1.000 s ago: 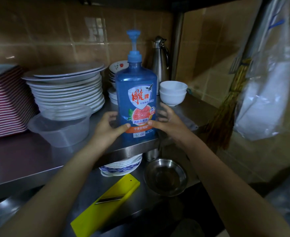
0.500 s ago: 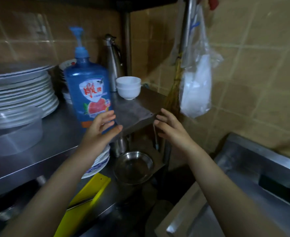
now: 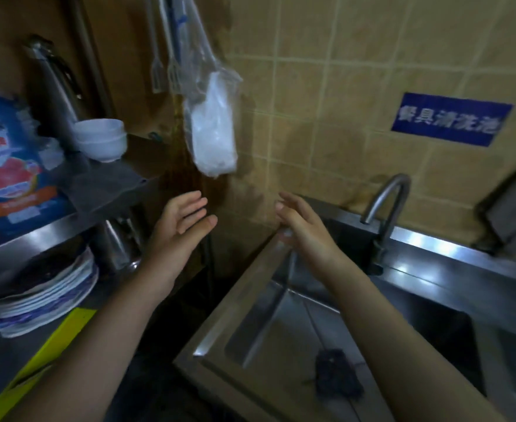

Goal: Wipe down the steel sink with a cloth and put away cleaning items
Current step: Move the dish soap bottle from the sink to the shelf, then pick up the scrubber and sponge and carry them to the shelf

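The blue dish-soap bottle stands on the steel shelf at the far left, with nothing touching it. My left hand and my right hand hover empty in mid-air, fingers straight, between the shelf and the steel sink. The right hand is above the sink's back left corner. A dark cloth lies in the sink basin near my right forearm. A grey cloth lies flat on the shelf beside the bottle.
A curved faucet rises at the sink's back rim. A clear plastic bag hangs on the tiled wall above my hands. White bowls and a steel flask stand on the shelf. Stacked plates and a yellow board sit below.
Both hands have let go of the soap bottle, which stays on the shelf. They moved right with my view, which now takes in the sink and faucet.
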